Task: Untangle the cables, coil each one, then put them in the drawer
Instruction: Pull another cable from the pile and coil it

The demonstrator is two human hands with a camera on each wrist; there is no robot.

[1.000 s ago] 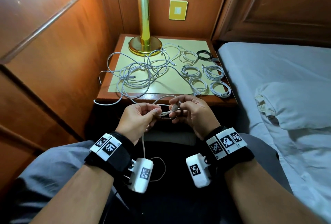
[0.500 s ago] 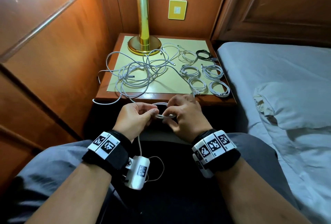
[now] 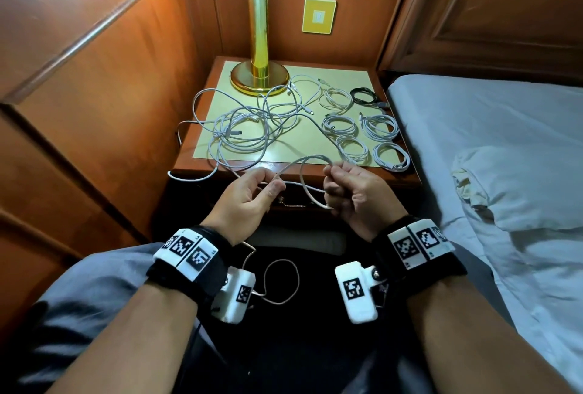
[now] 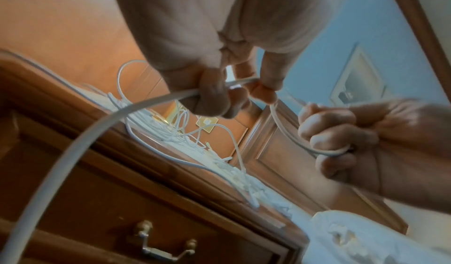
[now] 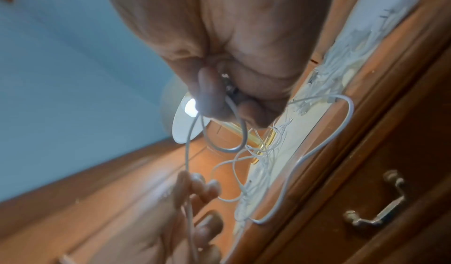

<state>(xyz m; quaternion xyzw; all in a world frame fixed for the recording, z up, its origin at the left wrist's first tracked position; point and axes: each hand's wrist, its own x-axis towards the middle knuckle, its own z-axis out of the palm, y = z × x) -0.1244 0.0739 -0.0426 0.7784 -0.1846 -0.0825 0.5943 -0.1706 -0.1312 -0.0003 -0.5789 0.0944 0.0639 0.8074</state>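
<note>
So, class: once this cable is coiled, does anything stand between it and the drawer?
Yes: the drawer itself is shut, its handle untouched. Both hands, left and right, hold the cable, which trails into the tangle on the nightstand.

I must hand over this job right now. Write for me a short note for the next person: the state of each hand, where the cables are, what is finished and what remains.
Left hand: pinches the white cable in front of the nightstand.
Right hand: grips the same cable, with the first loop formed.
Done: six white coils and one black coil lie on the right side of the nightstand top.
Left: finish this coil, untangle and coil the loose pile, then put all in the drawer, still closed.
</note>
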